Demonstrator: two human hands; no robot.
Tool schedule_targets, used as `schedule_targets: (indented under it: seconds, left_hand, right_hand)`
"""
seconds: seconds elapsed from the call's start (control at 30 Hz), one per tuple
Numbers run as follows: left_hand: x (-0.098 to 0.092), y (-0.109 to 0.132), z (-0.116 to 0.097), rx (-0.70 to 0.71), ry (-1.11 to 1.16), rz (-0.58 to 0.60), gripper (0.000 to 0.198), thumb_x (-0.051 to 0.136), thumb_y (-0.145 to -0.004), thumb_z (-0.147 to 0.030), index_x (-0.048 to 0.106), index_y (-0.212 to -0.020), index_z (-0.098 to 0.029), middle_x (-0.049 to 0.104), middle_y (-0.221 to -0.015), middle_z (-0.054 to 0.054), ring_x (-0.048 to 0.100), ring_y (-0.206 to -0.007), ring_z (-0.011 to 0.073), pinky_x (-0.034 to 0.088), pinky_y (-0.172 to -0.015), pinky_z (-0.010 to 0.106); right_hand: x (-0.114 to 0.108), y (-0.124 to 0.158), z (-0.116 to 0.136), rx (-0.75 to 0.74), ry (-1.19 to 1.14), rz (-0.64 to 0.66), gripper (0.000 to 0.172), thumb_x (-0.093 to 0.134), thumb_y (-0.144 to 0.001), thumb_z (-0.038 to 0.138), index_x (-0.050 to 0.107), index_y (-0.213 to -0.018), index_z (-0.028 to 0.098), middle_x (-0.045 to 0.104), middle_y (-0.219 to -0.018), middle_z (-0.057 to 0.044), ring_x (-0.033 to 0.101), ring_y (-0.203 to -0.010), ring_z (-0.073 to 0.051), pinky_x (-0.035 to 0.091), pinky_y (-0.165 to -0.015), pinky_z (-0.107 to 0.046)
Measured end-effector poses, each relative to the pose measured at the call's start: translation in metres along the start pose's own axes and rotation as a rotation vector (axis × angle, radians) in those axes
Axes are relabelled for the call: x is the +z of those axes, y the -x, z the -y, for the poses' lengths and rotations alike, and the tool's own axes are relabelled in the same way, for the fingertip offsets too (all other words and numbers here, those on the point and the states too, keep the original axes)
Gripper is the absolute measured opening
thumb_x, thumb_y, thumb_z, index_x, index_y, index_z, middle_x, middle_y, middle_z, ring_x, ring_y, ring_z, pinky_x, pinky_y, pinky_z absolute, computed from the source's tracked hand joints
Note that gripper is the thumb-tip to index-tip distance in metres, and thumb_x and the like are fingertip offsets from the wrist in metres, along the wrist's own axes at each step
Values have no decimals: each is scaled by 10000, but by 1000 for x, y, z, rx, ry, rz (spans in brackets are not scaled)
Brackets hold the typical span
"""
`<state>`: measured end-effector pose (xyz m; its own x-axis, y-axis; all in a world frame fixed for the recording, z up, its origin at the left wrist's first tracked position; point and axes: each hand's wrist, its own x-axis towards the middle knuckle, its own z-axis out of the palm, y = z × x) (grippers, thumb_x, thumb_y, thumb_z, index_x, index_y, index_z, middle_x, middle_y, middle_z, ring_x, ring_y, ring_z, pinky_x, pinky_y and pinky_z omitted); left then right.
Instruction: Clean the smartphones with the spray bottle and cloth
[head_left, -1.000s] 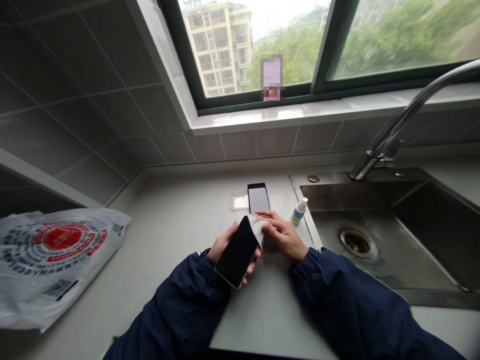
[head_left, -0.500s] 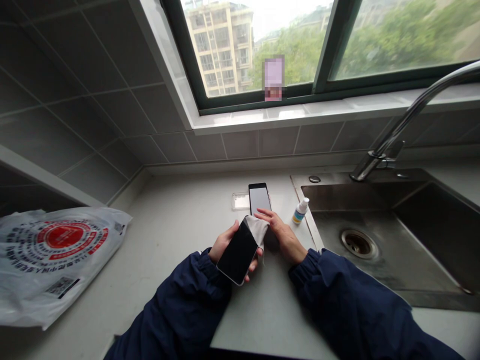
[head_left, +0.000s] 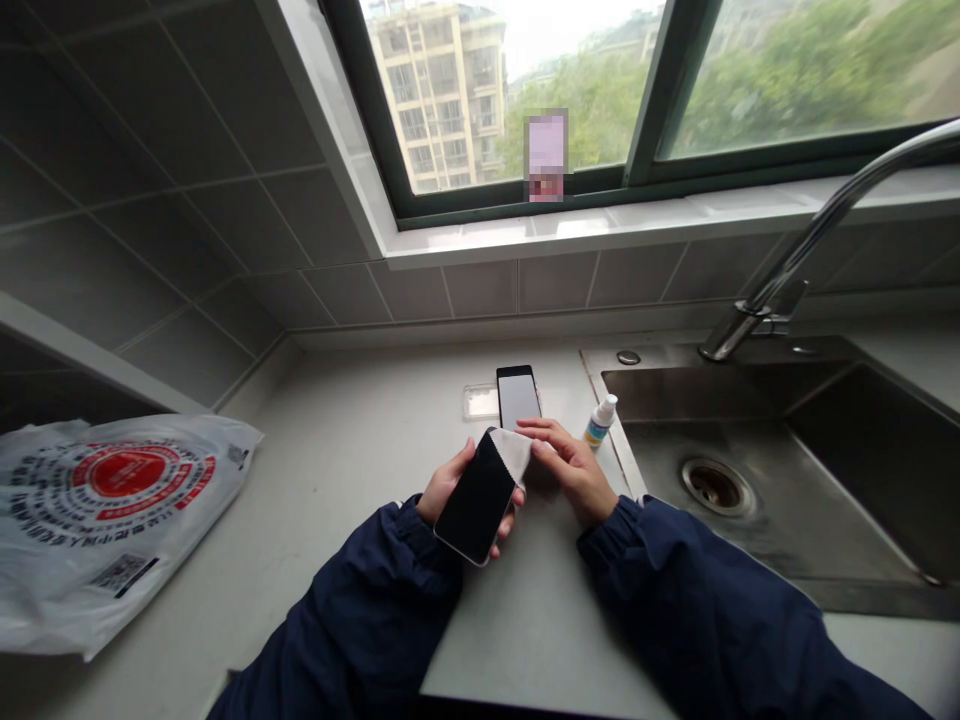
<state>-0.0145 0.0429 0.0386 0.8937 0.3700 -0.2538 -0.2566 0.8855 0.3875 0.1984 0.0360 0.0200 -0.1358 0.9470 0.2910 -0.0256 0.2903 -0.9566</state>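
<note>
My left hand (head_left: 448, 480) is wrapped round a smartphone (head_left: 472, 500) with a dark screen, its fingers showing at the right edge. A pale grey cloth (head_left: 512, 455) with a zigzag edge covers the phone's upper right corner. At the cloth's right end is my right hand (head_left: 574, 470), its thumb and fingers closed on the fabric. Just beyond, a second phone (head_left: 518, 393) with a light grey screen lies on the counter, its lower end partly hidden by my right hand and the cloth. To its left lies a clear phone case (head_left: 479, 402).
A small white spray bottle (head_left: 600, 422) stands by the rim of the steel sink (head_left: 660, 440), with a curved tap (head_left: 795, 240) behind. On the left of the white counter (head_left: 337, 450) lies a printed plastic bag (head_left: 120, 520). A window (head_left: 510, 100) is ahead.
My right thumb has come forward onto the cloth, and the fingers have shifted slightly. The cloth now lies flatter over the phone's corner. My left hand and the phone are almost unmoved.
</note>
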Motion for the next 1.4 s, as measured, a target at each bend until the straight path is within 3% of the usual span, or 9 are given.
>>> schedule_targets:
  seconds: [0.33, 0.47, 0.67, 0.87, 1.1, 1.17, 1.23, 1.33, 1.4]
  left_hand:
    - [-5, 2, 0, -81, -27, -36, 965, 157, -873, -798, 660, -1040, 8, 660, -885, 173, 665, -711, 258, 603, -586, 431]
    - [-3, 3, 0, -98, -44, -37, 971, 154, -869, -805, 671, -1023, 3, 661, -831, 171, 668, -708, 254, 602, -603, 410]
    - [2, 1, 0, -65, -8, -20, 867, 221, -902, -753, 658, -1089, -28, 681, -928, 185, 680, -734, 271, 594, -614, 428]
    - [-5, -2, 3, -33, 1, -37, 836, 262, -887, -770, 642, -1158, -76, 692, -997, 181, 700, -764, 291, 592, -644, 456]
    - [-9, -5, 8, -23, -42, -82, 881, 243, -870, -796, 663, -1127, -65, 712, -889, 192, 716, -746, 313, 580, -672, 470]
    - [-7, -9, 10, 78, 5, -116, 768, 291, -911, -729, 619, -1260, -129, 722, -963, 168, 723, -792, 308, 568, -738, 476]
    - [-5, -14, 12, 328, 88, -168, 704, 306, -959, -645, 560, -1356, -122, 707, -1095, 176, 714, -934, 269, 525, -909, 417]
    - [-1, -17, 14, 386, 124, -216, 727, 309, -966, -641, 500, -1424, -109, 669, -1218, 187, 673, -1092, 251, 436, -1044, 363]
    - [1, -16, 15, 381, 118, -241, 754, 315, -948, -673, 495, -1433, -123, 680, -1197, 182, 675, -1090, 271, 425, -1056, 398]
  right_hand:
    - [-3, -2, -4, 48, -113, 163, 392, 673, -899, 471, 695, -1238, 276, 576, -1311, -104, 546, -1269, -278, 522, -1004, -418]
    - [-3, -2, -2, -42, 42, 133, 383, 625, -933, 470, 694, -1245, 260, 598, -1287, -112, 571, -1236, -274, 475, -1062, -448]
    - [-2, 0, 3, -164, 334, 29, 323, 595, -956, 436, 718, -1204, 269, 614, -1281, -109, 577, -1216, -278, 448, -1084, -481]
    - [2, 5, 3, -342, 597, -7, 280, 543, -983, 317, 713, -1203, 292, 568, -1380, -92, 481, -1327, -295, 428, -1098, -538]
    - [11, 13, 18, -449, 802, 236, 348, 479, -1001, 292, 656, -1289, 207, 463, -1529, -98, 242, -1502, -324, 318, -1168, -588]
    - [16, 16, 20, -465, 827, 341, 411, 476, -1005, 332, 579, -1380, 199, 449, -1540, -99, 196, -1515, -340, 256, -1183, -624]
    - [22, 20, 22, -476, 834, 434, 513, 487, -1001, 401, 481, -1465, 182, 434, -1547, -109, 177, -1515, -357, 214, -1189, -643]
    - [30, 26, 25, -482, 832, 527, 664, 490, -986, 510, 380, -1523, 135, 368, -1576, -131, 165, -1513, -375, 194, -1197, -633]
    - [35, 31, 30, -483, 817, 553, 709, 492, -976, 550, 359, -1533, 132, 357, -1581, -129, 158, -1516, -365, 171, -1211, -614]
